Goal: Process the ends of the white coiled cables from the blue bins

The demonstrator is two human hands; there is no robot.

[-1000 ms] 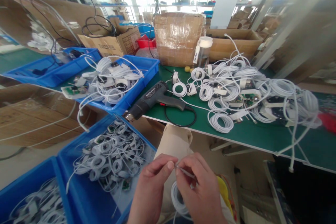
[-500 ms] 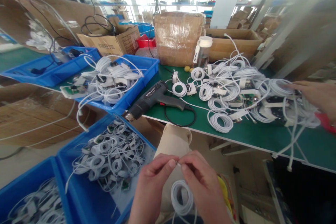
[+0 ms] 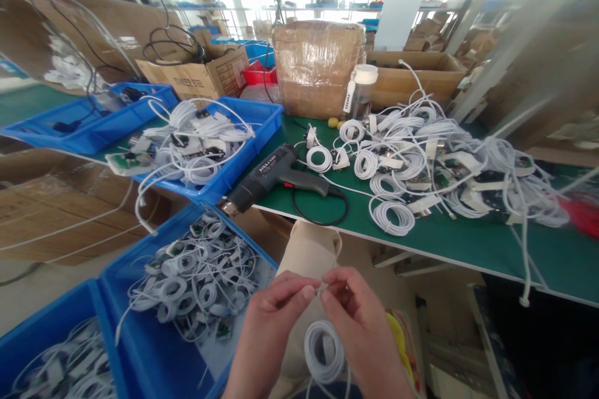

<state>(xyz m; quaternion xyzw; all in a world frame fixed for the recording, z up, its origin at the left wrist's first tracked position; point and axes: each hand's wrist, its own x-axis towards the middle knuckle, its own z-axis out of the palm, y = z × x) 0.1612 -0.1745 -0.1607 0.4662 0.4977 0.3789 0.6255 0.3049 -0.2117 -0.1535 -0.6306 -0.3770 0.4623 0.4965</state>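
Observation:
My left hand (image 3: 271, 330) and my right hand (image 3: 358, 324) meet at the bottom centre, fingertips pinched together on the end of a white cable. A white cable coil (image 3: 324, 352) hangs just below the fingertips, between both hands. Both hands are closed in a pinch. Under them lies my lap in beige cloth (image 3: 309, 252). A blue bin (image 3: 154, 349) full of coiled white cables and small circuit boards stands at my left.
A green table (image 3: 449, 243) carries a black heat gun (image 3: 271, 177), a heap of white cable coils (image 3: 430, 162) and a clear bottle (image 3: 360, 90). Blue trays (image 3: 262, 121) with cables sit at left. Cardboard boxes (image 3: 318, 65) stand behind.
A second person's hand that reached into the cable heap at the right edge half a second ago is gone. My hands rose slightly, and the coil now hangs in plain view.

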